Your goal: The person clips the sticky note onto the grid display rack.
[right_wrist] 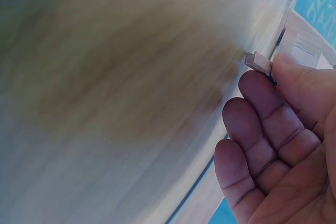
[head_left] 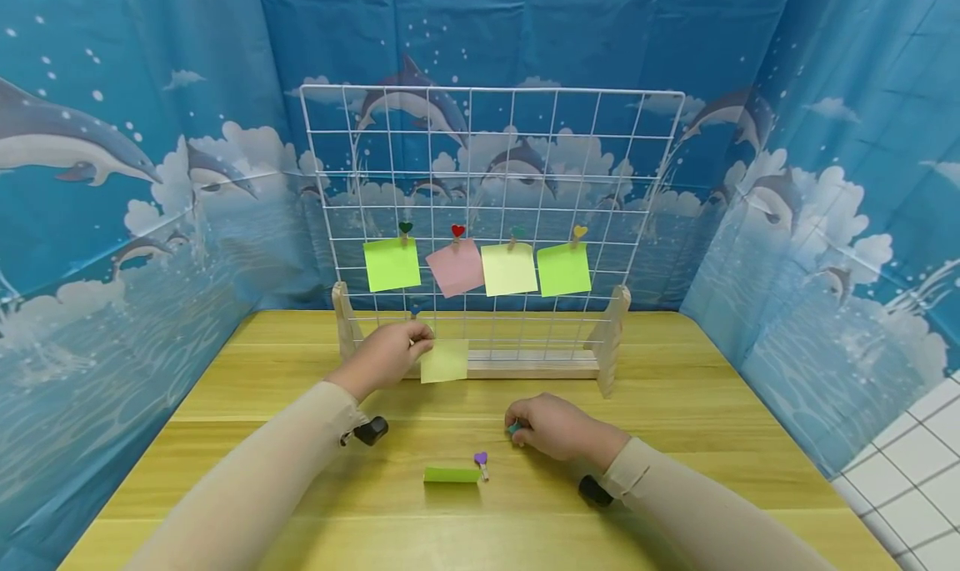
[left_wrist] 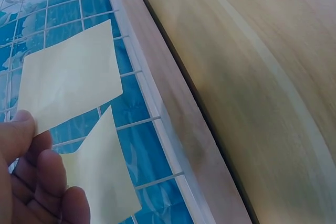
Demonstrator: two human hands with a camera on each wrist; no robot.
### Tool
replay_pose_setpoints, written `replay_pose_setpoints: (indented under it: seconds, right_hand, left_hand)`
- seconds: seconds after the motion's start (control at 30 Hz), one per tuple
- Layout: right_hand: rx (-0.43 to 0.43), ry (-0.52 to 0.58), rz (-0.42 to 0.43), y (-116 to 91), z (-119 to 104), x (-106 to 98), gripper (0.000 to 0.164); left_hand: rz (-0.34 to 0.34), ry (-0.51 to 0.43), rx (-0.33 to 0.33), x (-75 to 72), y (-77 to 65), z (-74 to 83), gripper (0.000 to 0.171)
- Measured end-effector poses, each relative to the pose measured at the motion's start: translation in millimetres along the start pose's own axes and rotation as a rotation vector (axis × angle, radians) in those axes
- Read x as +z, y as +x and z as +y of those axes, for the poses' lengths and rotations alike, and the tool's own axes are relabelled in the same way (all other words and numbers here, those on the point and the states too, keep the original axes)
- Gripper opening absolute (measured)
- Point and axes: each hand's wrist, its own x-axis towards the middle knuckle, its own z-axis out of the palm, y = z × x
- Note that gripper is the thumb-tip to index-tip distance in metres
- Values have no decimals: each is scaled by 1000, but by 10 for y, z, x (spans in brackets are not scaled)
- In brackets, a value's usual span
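My left hand (head_left: 390, 356) pinches a pale yellow sticky note (head_left: 445, 363) by its edge, low in front of the wire grid (head_left: 491, 189). A second pale sheet (left_wrist: 107, 177) shows beside those fingers in the left wrist view; what holds it is hidden. Just above the left hand, a blue clip (head_left: 415, 311) sits at the grid. Over the table, my right hand (head_left: 558, 428) pinches a small wooden clothespin (right_wrist: 258, 62) between thumb and index finger. Its teal top (head_left: 513, 428) peeks out in the head view.
Four notes hang from heart clips on the grid, among them a pink note (head_left: 456, 268). Wooden feet (head_left: 615, 338) support the grid. Near the table's front lie a folded green note (head_left: 452, 475) and a purple heart clothespin (head_left: 482, 464). A dolphin-print curtain (head_left: 210, 237) surrounds the table.
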Motion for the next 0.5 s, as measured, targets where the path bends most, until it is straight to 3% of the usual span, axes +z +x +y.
replay_pose_setpoints:
  seconds: [0.5]
  right_hand:
    - [-18, -8, 13, -26, 9, -1, 3]
  left_hand:
    - [47, 31, 27, 56, 194, 15, 16]
